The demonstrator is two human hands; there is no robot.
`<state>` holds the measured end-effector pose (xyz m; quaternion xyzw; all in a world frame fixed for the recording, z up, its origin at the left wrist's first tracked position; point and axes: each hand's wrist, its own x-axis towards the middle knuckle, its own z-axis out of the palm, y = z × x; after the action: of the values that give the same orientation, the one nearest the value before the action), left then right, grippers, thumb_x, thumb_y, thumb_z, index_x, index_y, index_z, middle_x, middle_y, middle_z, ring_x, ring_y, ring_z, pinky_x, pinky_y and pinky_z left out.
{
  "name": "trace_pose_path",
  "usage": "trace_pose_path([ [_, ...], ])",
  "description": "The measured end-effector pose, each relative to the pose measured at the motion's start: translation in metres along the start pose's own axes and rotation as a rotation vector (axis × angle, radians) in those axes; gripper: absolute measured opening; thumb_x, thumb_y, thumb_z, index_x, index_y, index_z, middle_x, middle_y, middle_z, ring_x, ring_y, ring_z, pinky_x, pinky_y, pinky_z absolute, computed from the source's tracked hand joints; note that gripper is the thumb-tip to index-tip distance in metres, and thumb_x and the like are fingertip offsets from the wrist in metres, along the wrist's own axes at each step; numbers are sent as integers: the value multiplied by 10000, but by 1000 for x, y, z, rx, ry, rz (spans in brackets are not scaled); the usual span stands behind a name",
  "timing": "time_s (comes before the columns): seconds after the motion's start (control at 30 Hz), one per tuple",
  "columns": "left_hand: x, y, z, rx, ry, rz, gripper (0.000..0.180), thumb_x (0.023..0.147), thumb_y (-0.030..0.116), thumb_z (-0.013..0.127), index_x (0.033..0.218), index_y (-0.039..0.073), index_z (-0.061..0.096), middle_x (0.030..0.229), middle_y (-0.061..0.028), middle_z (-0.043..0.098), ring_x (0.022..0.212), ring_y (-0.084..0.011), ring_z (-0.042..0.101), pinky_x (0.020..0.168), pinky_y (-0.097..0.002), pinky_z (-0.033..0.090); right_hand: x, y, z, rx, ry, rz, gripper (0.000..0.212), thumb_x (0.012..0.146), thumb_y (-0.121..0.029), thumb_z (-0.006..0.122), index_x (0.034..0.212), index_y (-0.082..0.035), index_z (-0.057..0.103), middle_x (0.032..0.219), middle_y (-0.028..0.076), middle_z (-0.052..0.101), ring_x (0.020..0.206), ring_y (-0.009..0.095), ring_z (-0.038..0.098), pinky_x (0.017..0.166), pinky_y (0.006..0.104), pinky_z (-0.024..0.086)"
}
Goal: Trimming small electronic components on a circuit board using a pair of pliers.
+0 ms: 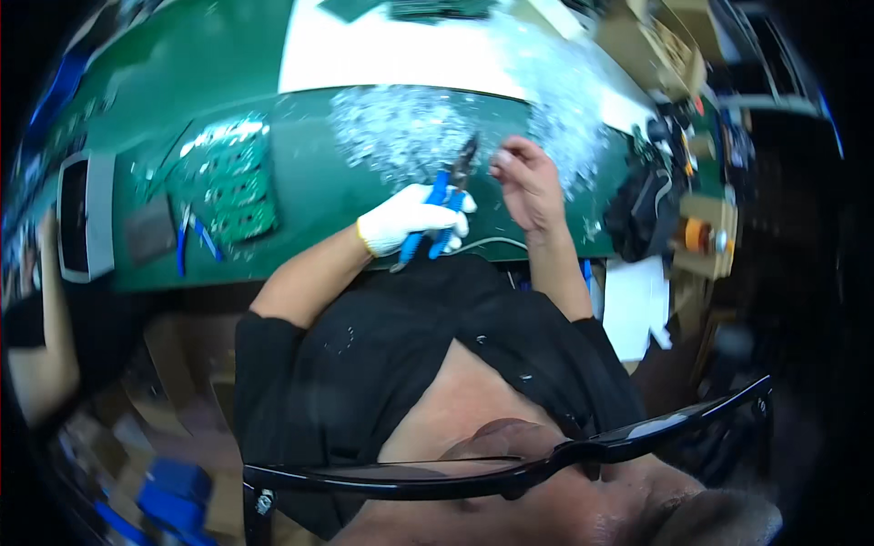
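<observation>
My left hand (411,221), in a white knit glove, is wrapped round the blue handles of a pair of pliers (438,205). Their dark jaws point away from me toward the heap. To the right of the jaws is my bare right hand (531,182), its fingers curled in with thumb and forefinger pressed together. Whatever may be in that pinch is too small to tell. Just beyond both hands lies a heap of small clear pieces (391,127) on the green table mat (314,182). A second heap of clear pieces (566,127) spreads behind my right hand.
Left of me lie green circuit boards (244,187), another pair of blue-handled pliers (202,238) and a dark square pad (149,229). A grey-framed device (86,217) stands farther left, beside another person's arm (56,309). Cardboard boxes (669,55) and a black bag (640,200) are at right.
</observation>
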<state>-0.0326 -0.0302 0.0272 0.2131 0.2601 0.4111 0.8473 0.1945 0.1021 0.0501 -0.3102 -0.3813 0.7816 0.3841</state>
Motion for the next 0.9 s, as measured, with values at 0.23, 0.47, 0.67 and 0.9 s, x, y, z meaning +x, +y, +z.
trace_pose_path([
  [0.23, 24, -14, -4, 51, -236, -65, 780, 935, 326, 848, 1529, -59, 518, 1222, -144, 746, 1099, -253, 750, 1000, -407, 598, -19, -8, -8, 0, 100, -24, 192, 1017, -6, 744, 1204, -22, 704, 1077, 67, 727, 953, 155, 720, 866, 302, 615],
  [0.47, 17, -11, 3, 139, -167, -63, 802, 922, 329, 869, 1534, -51, 516, 1213, -132, 744, 1097, -240, 747, 1002, -407, 592, -21, -3, -5, -22, 147, -41, 218, 1000, 7, 756, 1208, 12, 691, 1104, 77, 724, 959, 164, 719, 872, 314, 615],
  [0.67, 19, -15, 3, 114, -143, -64, 784, 919, 304, 880, 1529, -30, 519, 1208, -112, 732, 1088, -222, 738, 1001, -402, 590, -22, -4, -1, -9, 150, -55, 182, 1008, 2, 748, 1185, -6, 706, 1071, 59, 726, 928, 146, 719, 848, 298, 624],
  [0.9, 15, -7, 15, 293, 28, -126, 607, 934, 287, 863, 1388, -17, 600, 1076, -93, 747, 948, -211, 752, 882, -365, 616, -22, -6, -1, -52, 162, -28, 175, 991, 6, 764, 1159, -3, 715, 1045, 51, 734, 906, 137, 716, 841, 299, 615],
])
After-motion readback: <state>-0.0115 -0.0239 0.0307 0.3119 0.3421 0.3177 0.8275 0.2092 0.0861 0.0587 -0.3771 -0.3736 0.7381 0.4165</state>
